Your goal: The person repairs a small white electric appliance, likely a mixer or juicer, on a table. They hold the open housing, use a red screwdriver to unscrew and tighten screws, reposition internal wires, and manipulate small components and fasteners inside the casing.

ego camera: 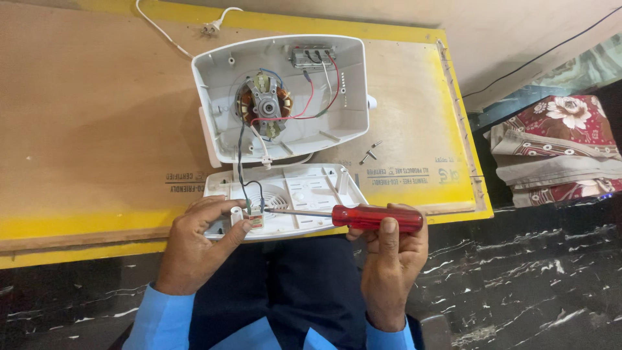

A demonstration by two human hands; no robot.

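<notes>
Black marble flooring with white veins surrounds a low brown board desk point(97, 97) edged in yellow. At its near edge, the left hand point(201, 243) closes its fingers around a small white capacitor block point(256, 219), pinching it against a flat white plastic cover panel point(304, 194). The right hand point(389, 249) grips the red translucent handle of a screwdriver point(376, 217), whose metal shaft runs level to the left with its tip touching the capacitor block. Black wires point(241, 162) lead from the block up into an open white plastic appliance housing point(350, 84) lying just behind the panel, with a copper-wound motor point(264, 104) at its middle and red and blue wiring. Two loose screws point(369, 154) lie on the desk to the right of the housing. A white cord with a plug point(210, 28) trails off the far side. Folded floral cloth point(557, 149) lies on the right, well apart.
</notes>
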